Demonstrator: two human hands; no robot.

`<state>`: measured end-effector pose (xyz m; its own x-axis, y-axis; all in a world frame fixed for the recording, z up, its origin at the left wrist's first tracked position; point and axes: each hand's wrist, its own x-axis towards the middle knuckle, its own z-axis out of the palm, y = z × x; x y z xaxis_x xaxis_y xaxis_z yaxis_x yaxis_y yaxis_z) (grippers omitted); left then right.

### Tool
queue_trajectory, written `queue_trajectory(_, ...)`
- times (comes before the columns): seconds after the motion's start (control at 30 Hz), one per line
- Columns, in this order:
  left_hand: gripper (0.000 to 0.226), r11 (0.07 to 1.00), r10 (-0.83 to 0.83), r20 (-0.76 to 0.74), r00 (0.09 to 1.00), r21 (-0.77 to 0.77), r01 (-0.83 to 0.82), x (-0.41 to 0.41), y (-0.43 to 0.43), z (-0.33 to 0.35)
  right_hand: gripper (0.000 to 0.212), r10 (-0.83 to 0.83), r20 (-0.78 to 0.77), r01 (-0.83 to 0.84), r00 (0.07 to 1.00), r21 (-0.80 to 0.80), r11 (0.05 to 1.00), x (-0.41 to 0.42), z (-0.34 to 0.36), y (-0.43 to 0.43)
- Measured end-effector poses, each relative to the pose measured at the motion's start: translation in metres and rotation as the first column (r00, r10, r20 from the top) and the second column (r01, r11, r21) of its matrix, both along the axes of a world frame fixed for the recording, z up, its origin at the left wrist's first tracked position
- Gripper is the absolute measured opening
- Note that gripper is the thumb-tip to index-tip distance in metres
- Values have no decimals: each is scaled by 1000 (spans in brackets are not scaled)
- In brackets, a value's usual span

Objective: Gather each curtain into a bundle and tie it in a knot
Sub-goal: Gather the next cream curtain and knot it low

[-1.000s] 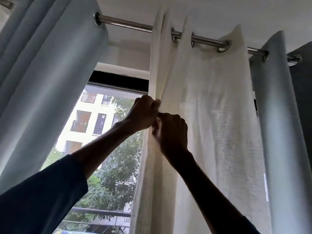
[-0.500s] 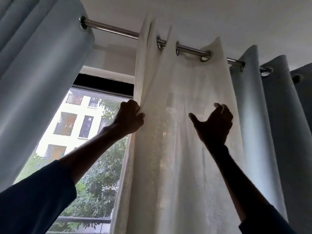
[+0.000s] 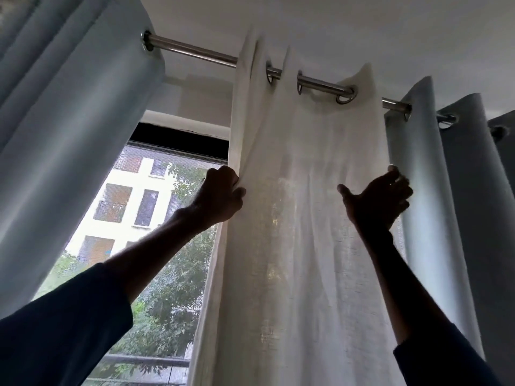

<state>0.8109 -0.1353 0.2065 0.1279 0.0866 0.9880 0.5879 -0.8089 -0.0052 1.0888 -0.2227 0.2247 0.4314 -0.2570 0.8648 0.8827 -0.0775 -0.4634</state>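
Observation:
A white sheer curtain (image 3: 301, 260) hangs by metal eyelets from a steel rod (image 3: 195, 52), spread in loose folds. My left hand (image 3: 220, 196) grips its left edge at about head height, fingers curled round the bunched fabric. My right hand (image 3: 376, 199) is raised in front of the curtain's right side with thumb and fingers spread; its fingertips reach the right edge, where the white cloth meets a pale blue curtain (image 3: 426, 196). It holds nothing.
A second pale blue curtain (image 3: 69, 135) hangs in thick folds at the left. A darker grey curtain (image 3: 482, 218) fills the far right. Between the left curtain and the white one, the window (image 3: 145, 207) shows a building and trees.
My right hand let go beside my left hand and swept right across the white curtain to its right edge. My left hand kept its grip on the left edge.

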Motion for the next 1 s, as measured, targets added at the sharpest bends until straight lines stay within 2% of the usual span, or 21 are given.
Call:
queue_trajectory(0.03,55,1000,-2,-5,1000,7,2,0,-2,0,93,55,-4,-55,998,-39,998,2,1,-1)
queue_trajectory(0.07,55,1000,-5,-9,1000,9,5,1,-3,0,79,90,28,-88,996,-47,995,2,1,-2)
queue_trajectory(0.13,55,1000,-2,-12,1000,8,2,2,-3,0,37,57,128,-57,990,-5,998,-3,-2,-4)
queue_trajectory(0.17,56,1000,-1,-14,1000,8,1,3,-3,0,24,21,161,-22,987,4,1000,-9,-3,-5)
queue_trajectory(0.2,56,1000,-1,-13,1000,16,1,3,-2,0,20,-14,198,14,980,4,1000,-16,-4,-5)
queue_trajectory(0.33,56,999,-6,-16,1000,34,6,6,1,-1,21,-50,382,62,923,-20,998,-58,-5,3)
queue_trajectory(0.5,53,1000,-15,-15,1000,1,15,5,4,2,25,7,385,33,923,-98,995,-116,16,8)
queue_trajectory(0.57,49,1000,5,-29,1000,14,-4,5,2,3,20,92,456,-39,885,-125,991,-149,15,15)
queue_trajectory(0.63,35,999,31,-67,997,41,-28,4,-2,3,15,218,510,-161,832,-153,975,-181,10,23)
queue_trajectory(0.67,28,999,30,-70,997,46,-27,3,-4,3,14,238,513,-172,825,-174,970,-190,8,25)
queue_trajectory(0.83,30,996,88,-16,996,32,-88,-7,5,0,21,330,459,-223,825,-271,936,-175,-6,31)
queue_trajectory(1.0,42,999,-20,10,1000,42,20,-5,0,-6,22,198,454,-89,869,-250,964,-136,-42,29)
